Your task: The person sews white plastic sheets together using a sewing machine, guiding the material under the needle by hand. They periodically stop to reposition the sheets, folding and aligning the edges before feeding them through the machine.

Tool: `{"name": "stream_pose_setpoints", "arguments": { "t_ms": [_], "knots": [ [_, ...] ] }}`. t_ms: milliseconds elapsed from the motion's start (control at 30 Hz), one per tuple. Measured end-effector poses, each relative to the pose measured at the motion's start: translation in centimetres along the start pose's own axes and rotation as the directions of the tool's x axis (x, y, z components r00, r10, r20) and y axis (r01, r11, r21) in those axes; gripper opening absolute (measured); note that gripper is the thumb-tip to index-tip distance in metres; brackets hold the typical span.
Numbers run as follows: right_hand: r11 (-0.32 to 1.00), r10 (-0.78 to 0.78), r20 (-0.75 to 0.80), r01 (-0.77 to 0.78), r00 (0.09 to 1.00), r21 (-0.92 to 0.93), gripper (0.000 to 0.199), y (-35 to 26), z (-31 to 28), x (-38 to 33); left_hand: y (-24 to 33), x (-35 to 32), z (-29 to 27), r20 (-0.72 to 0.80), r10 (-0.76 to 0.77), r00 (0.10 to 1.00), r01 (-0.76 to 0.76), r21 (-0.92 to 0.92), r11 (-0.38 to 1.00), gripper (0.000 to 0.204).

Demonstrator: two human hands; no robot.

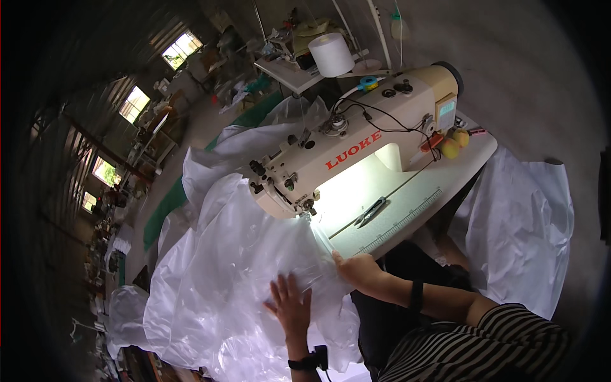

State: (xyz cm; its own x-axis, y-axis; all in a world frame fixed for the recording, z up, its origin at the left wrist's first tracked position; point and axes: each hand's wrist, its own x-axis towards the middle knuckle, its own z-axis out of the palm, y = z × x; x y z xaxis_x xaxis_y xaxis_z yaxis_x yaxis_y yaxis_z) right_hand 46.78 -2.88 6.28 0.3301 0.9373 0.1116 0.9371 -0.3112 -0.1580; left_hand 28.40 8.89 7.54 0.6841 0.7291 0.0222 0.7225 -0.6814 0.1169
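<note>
A white, translucent plastic sheet (223, 254) lies bunched under the needle end of a cream sewing machine (356, 140) and spills over the left side of its table. My left hand (291, 305) rests on the sheet with its fingers spread. At the table's front edge, my right hand (359, 270) is closed on the sheet's folded edge (323, 239), which runs toward the presser foot. The thumb or a finger points up toward the needle; the other fingertips are partly hidden. Thread snips (371, 212) lie on the lit machine bed (394, 200), right of the needle.
A white thread cone (331, 55) stands behind the machine. Two yellowish round things (450, 148) sit beside its right column. More white sheeting (519, 229) hangs at the right. Beyond the machine are a small table (289, 73) with clutter and a green floor strip (162, 216).
</note>
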Motion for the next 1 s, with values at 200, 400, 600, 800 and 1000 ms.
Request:
{"name": "stream_pose_setpoints", "arguments": {
  "t_ms": [200, 400, 600, 800, 1000],
  "knots": [
    [0.999, 0.027, -0.042, -0.029, 0.999, -0.043, 0.049, -0.7, 0.6, 0.6, -4.3, 3.0, -0.6, 0.002, 0.044, 0.999, -0.044, 0.032, 0.999, 0.065],
    [0.998, 0.017, -0.03, -0.019, 0.999, -0.056, 0.048, -1.6, 0.9, 1.8, -6.4, 5.8, -0.4, -0.01, 0.106, 0.994, -0.106, 0.026, 0.994, 0.065],
    [0.99, 0.025, -0.012, -0.027, 1.0, -0.14, 0.048, -1.7, 1.3, 3.0, -6.7, 7.7, -0.1, 0.013, 0.094, 0.996, -0.094, 0.027, 0.995, 0.063],
    [0.978, 0.065, -0.081, -0.079, 0.995, -0.193, 0.048, -0.7, 1.5, 4.4, -7.5, 9.2, -0.5, -0.031, 0.16, 0.987, -0.159, 0.045, 0.986, 0.064],
    [0.986, 0.059, 0.036, -0.052, 0.998, -0.161, 0.048, -0.4, 1.4, 5.0, -6.7, 7.7, 2.0, -0.241, 0.273, 0.931, -0.334, -0.266, 0.904, 0.062]
  ]
}}
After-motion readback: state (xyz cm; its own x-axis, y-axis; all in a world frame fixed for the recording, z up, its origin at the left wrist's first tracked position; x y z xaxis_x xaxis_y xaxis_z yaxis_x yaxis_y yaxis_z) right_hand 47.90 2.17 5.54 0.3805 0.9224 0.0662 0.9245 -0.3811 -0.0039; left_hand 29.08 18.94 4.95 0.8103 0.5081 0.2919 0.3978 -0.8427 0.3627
